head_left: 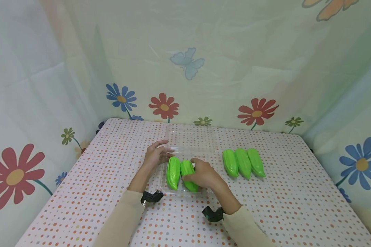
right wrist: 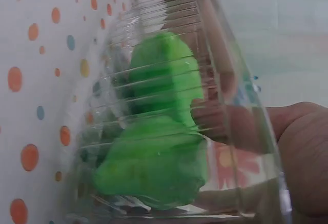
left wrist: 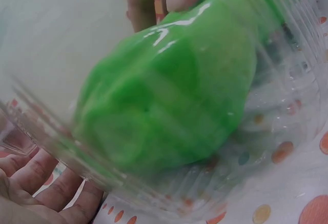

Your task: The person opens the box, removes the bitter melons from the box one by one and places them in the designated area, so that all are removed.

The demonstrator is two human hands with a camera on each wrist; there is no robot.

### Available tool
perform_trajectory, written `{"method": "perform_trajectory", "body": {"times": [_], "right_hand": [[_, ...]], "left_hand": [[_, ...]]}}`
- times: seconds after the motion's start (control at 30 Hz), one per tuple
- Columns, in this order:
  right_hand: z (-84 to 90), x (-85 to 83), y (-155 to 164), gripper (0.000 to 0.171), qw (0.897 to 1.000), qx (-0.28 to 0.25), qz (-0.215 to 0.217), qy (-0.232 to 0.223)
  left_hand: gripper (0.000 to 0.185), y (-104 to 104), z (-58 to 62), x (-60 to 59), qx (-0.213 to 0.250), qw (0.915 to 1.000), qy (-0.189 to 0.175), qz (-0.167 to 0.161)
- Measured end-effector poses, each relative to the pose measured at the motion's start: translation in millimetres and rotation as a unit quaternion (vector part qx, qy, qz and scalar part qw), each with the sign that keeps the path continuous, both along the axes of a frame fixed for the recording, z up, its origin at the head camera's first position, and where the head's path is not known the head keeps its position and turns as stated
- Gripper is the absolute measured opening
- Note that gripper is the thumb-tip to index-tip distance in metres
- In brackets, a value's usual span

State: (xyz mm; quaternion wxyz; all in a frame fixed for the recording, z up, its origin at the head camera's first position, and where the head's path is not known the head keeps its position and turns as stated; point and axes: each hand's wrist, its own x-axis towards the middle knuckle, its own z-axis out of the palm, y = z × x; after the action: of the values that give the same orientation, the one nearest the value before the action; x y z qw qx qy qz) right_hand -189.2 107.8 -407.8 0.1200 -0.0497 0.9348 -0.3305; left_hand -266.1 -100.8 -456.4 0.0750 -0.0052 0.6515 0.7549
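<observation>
A clear plastic box [head_left: 170, 192] lies with its lid [head_left: 191, 135] folded back. Inside it, one glossy green tapered vegetable [head_left: 173, 173] rests along the left side; it fills much of the left wrist view [left wrist: 169, 90]. My right hand [head_left: 203, 174] pinches a second green vegetable [head_left: 190, 187] beside it, thumb on its near part and fingers on the far side. Through the clear wall, the right wrist view shows the thumb [right wrist: 230, 121] against the green vegetables. My left hand [head_left: 155, 156] is at the box's left side near the hinge, fingers extended, outside the wall.
Three more green vegetables [head_left: 243, 164] lie side by side to the right of the box. The table wears a dotted cloth [head_left: 111, 154]. Flower-printed curtains [head_left: 185, 85] stand behind and at both sides.
</observation>
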Motion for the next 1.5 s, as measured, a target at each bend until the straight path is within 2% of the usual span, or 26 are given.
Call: {"method": "perform_trajectory", "body": {"times": [0.27,0.57,0.93,1.17,1.5], "right_hand": [[-8.0,-2.1,-5,0.079,1.000,-0.009,-0.001,0.008],[-4.1,-1.4,-3,0.077,1.000,-0.016,-0.020,0.000],[2.4,0.6,13,0.075,0.999,-0.040,-0.031,0.016],[7.2,3.1,24,0.074,0.996,-0.059,-0.054,0.049],[14.4,6.1,41,0.074,0.984,-0.112,-0.087,0.110]], "left_hand": [[0.044,0,-0.8,0.6,-0.003,1.0000,0.004,0.000],[0.045,0,-1.1,-0.4,0.007,1.0000,0.004,0.002],[0.044,1,1.0,-0.5,0.010,0.9999,0.000,0.004],[0.045,1,-1.0,-0.6,0.002,0.9999,-0.002,0.011],[0.044,2,0.3,-1.2,0.005,1.0000,0.002,0.006]]}}
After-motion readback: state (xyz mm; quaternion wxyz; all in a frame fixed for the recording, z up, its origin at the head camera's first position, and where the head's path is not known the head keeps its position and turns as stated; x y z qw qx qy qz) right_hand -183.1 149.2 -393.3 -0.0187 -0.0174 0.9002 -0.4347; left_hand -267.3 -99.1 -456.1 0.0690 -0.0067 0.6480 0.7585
